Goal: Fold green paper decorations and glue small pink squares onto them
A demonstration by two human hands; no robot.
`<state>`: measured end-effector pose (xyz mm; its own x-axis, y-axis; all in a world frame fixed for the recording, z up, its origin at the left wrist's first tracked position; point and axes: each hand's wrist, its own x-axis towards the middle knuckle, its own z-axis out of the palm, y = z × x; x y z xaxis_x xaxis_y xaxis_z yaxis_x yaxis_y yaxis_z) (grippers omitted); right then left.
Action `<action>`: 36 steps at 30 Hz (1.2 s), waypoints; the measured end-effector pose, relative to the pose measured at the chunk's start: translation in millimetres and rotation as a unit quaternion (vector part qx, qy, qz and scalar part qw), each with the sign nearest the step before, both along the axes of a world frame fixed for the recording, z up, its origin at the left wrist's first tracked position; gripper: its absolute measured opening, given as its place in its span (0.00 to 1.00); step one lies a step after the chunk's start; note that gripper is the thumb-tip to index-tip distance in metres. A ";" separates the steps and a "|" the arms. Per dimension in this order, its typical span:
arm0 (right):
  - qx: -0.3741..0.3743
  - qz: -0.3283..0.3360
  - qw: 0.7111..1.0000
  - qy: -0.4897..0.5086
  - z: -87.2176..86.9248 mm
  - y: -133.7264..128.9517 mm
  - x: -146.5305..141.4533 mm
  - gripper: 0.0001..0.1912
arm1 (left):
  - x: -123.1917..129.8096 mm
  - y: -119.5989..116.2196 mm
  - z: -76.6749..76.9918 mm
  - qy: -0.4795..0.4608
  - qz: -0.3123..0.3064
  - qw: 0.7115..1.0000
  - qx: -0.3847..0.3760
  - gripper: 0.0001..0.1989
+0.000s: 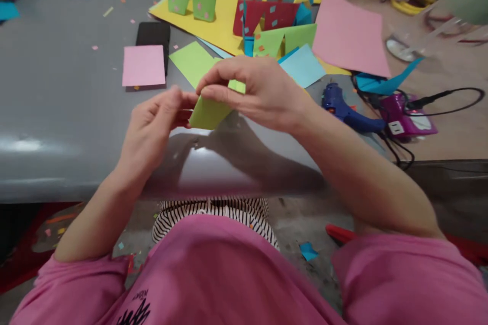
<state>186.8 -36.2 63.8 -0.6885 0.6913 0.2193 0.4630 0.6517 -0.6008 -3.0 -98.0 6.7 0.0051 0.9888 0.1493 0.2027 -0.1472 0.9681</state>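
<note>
Between my two hands is a folded green paper [211,113], held above the table's front part. My right hand [255,89] pinches its upper edge between thumb and fingers. At its left edge, my left hand [152,124] has its fingertips pressed together on the paper; part of these fingers is hidden behind it. Another green sheet [193,63] lies just behind my hands. Pink square notes [144,66] rest on a black phone-like object [153,34] to the left.
Folded dotted papers in green [205,2] and red [272,16] stand on yellow sheets [213,15] at the back. A blue glue gun [351,111], a purple power strip [407,117] and black cables lie right. A pink sheet [348,35] lies behind them.
</note>
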 end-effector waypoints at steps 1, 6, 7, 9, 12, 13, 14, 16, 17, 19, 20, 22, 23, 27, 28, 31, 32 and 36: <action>-0.044 -0.004 0.999 0.009 5.7 6.1 -4.5 0.10 | -3.3 3.5 -0.2 -0.065 -0.008 0.997 -0.045 0.20; -0.115 -0.016 0.993 -0.018 13.5 31.0 -21.8 0.09 | -15.2 7.9 -6.2 -0.117 -0.004 0.980 -0.162 0.21; -0.113 -0.011 0.993 -0.030 12.6 35.1 -24.5 0.09 | -16.0 6.8 -7.1 -0.111 -0.003 0.979 -0.169 0.21; -0.108 0.000 0.993 -0.048 10.7 42.0 -29.2 0.09 | -16.4 4.6 -8.0 -0.106 -0.001 0.978 -0.179 0.21; -0.112 0.015 0.991 -0.071 8.8 48.9 -35.2 0.10 | -16.0 3.3 -7.7 -0.110 0.000 0.976 -0.188 0.18; -0.115 0.020 0.990 -0.077 8.5 50.2 -37.0 0.10 | -15.9 3.5 -7.3 -0.115 -0.001 0.975 -0.189 0.17; -0.120 0.027 0.989 -0.084 8.2 51.1 -38.7 0.10 | -15.7 3.8 -6.8 -0.121 -0.001 0.974 -0.190 0.15; -0.125 0.042 0.987 -0.093 7.6 51.5 -41.7 0.09 | -15.3 4.5 -5.7 -0.129 -0.001 0.973 -0.193 0.11; -0.124 0.048 0.987 -0.094 7.2 51.3 -43.0 0.07 | -15.0 4.7 -5.2 -0.130 0.000 0.972 -0.198 0.10; -0.120 0.056 0.987 -0.089 6.3 50.3 -44.4 0.03 | -14.5 4.9 -4.8 -0.123 0.005 0.970 -0.208 0.08; -0.117 0.056 0.988 -0.086 5.9 49.8 -44.4 0.02 | -14.3 4.9 -5.0 -0.119 0.007 0.970 -0.211 0.08; -0.115 0.054 0.988 -0.086 5.4 49.1 -42.4 0.02 | -14.3 4.9 -6.3 -0.112 0.009 0.971 -0.212 0.08; -0.118 0.053 0.988 -0.089 5.4 49.0 -40.6 0.03 | -14.5 4.9 -7.2 -0.110 0.010 0.972 -0.209 0.09; -0.134 0.057 0.983 -0.107 5.9 51.1 -31.9 0.05 | -15.0 5.5 -10.3 -0.112 0.011 0.974 -0.197 0.11; -0.131 0.058 0.983 -0.111 5.7 52.1 -30.3 0.06 | -14.8 5.6 -10.2 -0.113 0.009 0.974 -0.198 0.12; -0.114 0.064 0.984 -0.118 4.5 54.6 -28.9 0.08 | -13.4 6.1 -8.1 -0.125 0.011 0.973 -0.193 0.13; -0.110 0.067 0.984 -0.121 4.3 54.9 -29.4 0.09 | -12.7 6.3 -7.0 -0.129 0.015 0.974 -0.188 0.14; -0.097 0.065 0.982 -0.151 6.5 50.8 -32.2 0.09 | -10.6 6.8 -3.6 -0.126 0.031 0.977 -0.172 0.14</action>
<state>154.5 14.6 70.3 -0.7875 0.6014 -0.1350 0.5586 0.6040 -0.5684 -13.6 -91.2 3.1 -0.0515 0.9780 -0.2022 -0.0503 0.1997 0.9786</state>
